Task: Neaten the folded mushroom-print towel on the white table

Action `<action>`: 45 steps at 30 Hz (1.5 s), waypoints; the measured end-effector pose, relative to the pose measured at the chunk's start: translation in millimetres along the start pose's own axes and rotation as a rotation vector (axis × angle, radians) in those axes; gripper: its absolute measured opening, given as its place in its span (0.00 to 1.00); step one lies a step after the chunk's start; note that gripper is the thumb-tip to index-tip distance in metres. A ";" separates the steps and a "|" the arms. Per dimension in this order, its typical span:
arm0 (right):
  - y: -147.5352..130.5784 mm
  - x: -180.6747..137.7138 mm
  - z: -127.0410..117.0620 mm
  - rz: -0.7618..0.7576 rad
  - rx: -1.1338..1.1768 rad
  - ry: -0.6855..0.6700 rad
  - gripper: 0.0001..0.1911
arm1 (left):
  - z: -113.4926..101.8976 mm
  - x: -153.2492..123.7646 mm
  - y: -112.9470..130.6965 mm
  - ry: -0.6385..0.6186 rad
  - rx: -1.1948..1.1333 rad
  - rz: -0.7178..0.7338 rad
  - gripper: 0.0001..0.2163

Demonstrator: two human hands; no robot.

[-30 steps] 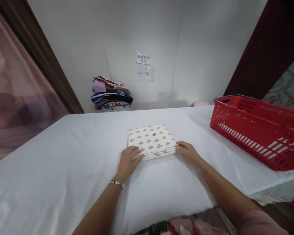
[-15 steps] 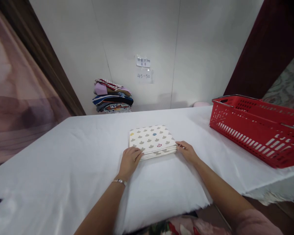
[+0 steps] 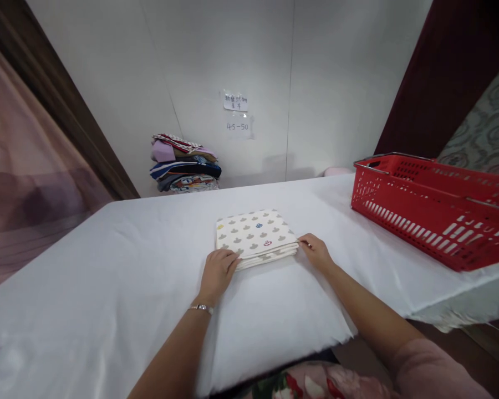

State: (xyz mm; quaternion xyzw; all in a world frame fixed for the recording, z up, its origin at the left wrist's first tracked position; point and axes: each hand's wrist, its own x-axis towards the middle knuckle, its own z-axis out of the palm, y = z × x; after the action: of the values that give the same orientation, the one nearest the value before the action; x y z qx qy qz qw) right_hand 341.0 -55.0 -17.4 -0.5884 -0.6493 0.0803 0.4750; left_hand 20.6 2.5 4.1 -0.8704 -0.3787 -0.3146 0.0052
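A folded cloth (image 3: pixel 255 231), white with grey mushroom-like shapes and a few coloured ones, lies flat in several layers on the white-covered table. My left hand (image 3: pixel 219 269) is closed on its near left corner, with the thumb at the front edge and the fingers over the top; a silver watch or bracelet is on that wrist. At the near right corner, my right hand (image 3: pixel 315 252) pinches the cloth's edge between thumb and fingers. The undersides of both grips are hidden.
A red plastic basket (image 3: pixel 424 216) with metal handles stands on the table at the right. Behind the table's far edge rises a stack of folded fabrics (image 3: pixel 186 166) against the wall. Paper labels (image 3: pixel 238 126) are taped above. Curtains (image 3: pixel 33 155) hang at the left.
The whole view has shifted slightly, so the scene sits a little further left. Both hands keep to the cloth's near corners; the cloth looks nearly the same.
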 end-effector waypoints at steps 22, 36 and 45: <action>-14.3 -2.7 0.5 0.000 -0.152 -0.010 0.09 | -2.9 2.8 0.7 -0.005 0.023 -0.015 0.10; -8.8 -5.6 -2.1 0.018 -0.251 -0.166 0.07 | -5.2 1.1 0.1 -0.055 -0.007 0.009 0.10; -14.9 -3.6 2.1 -0.182 -0.293 -0.041 0.15 | 1.9 1.4 2.7 -0.009 -0.010 0.023 0.11</action>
State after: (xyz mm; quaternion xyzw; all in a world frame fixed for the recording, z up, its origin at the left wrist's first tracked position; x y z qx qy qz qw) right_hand 328.7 -61.5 -10.5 -0.5882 -0.7143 -0.0467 0.3763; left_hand 24.2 1.9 3.9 -0.8761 -0.3669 -0.3127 0.0027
